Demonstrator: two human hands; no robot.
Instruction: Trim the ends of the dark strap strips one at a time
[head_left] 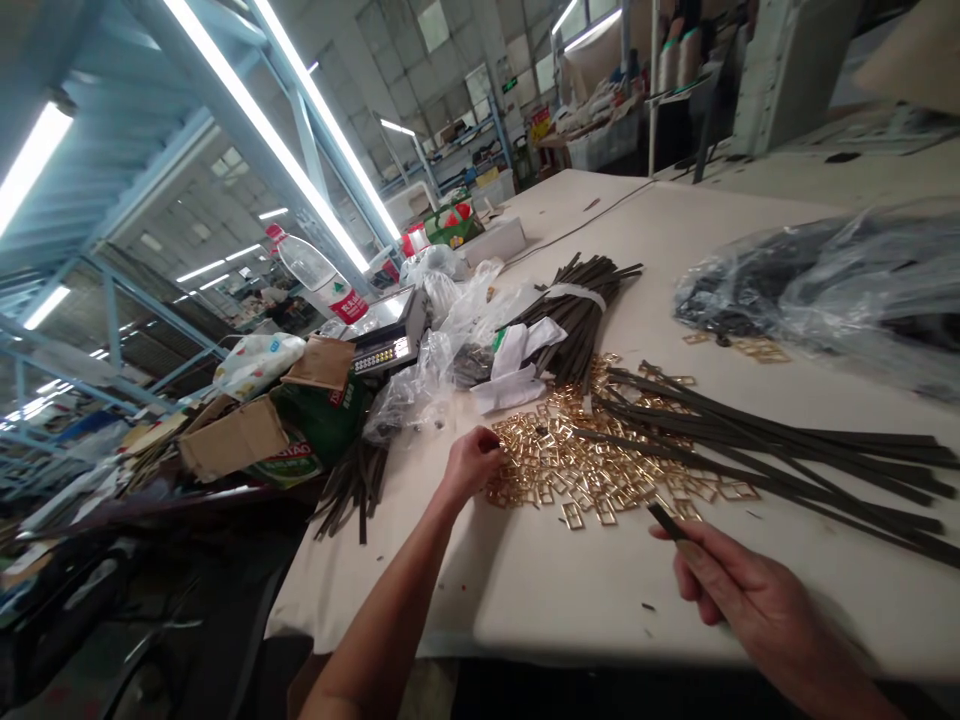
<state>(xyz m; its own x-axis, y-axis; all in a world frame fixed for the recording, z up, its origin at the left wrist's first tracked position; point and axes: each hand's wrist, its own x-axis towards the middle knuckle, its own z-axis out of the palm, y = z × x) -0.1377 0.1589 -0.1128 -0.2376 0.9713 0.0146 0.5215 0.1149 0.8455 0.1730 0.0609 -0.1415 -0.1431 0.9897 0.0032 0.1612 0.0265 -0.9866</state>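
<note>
A spread heap of gold metal slide buckles (577,455) lies on the pale tabletop (555,590). At its left edge is my left hand (472,462), fingers curled together against the buckles; whatever is between the fingertips is hidden. My right hand (727,570), lower right of the heap, pinches a dark flat strap (666,521) between thumb and fingers, its short end pointing up and left. Long dark straps (787,450) lie loose across the right side of the heap. Behind it, a bundle of similar straps (581,310) is tied with a white band.
A clear plastic bag with dark contents (840,290) lies at the right. At the left are a digital scale (390,340) with a plastic bottle (319,270), crumpled clear bags (420,390), a green box (315,420) and more straps (352,490) near the table edge.
</note>
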